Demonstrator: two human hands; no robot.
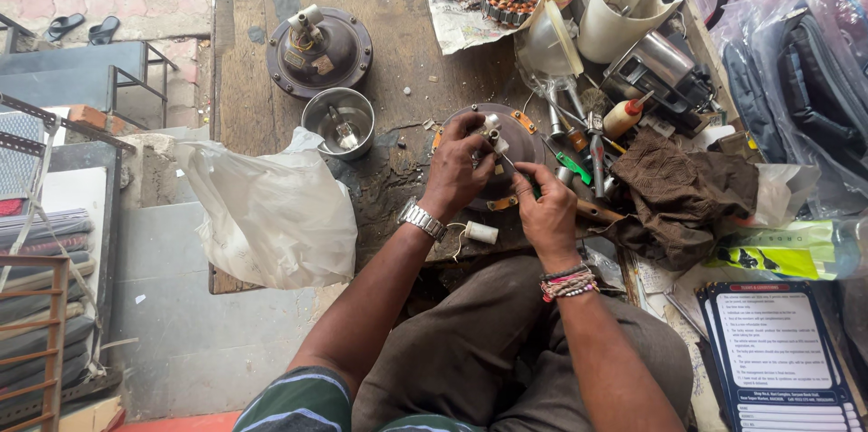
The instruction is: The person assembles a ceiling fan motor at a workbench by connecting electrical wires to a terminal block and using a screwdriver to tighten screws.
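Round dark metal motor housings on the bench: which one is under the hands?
The near round dark metal motor housing with orange tabs, under the left hand and right hand. The other housing sits untouched at the bench's far left.

We record two bare forearms. Left hand (457, 170): a silver metal link wristwatch (422, 220) at the wrist. Right hand (547, 215): a stack of multicoloured beaded and thread bracelets (568, 283). We note a dark green short sleeve with pale stripes (298, 400) and grey-brown cloth trousers (470, 351).
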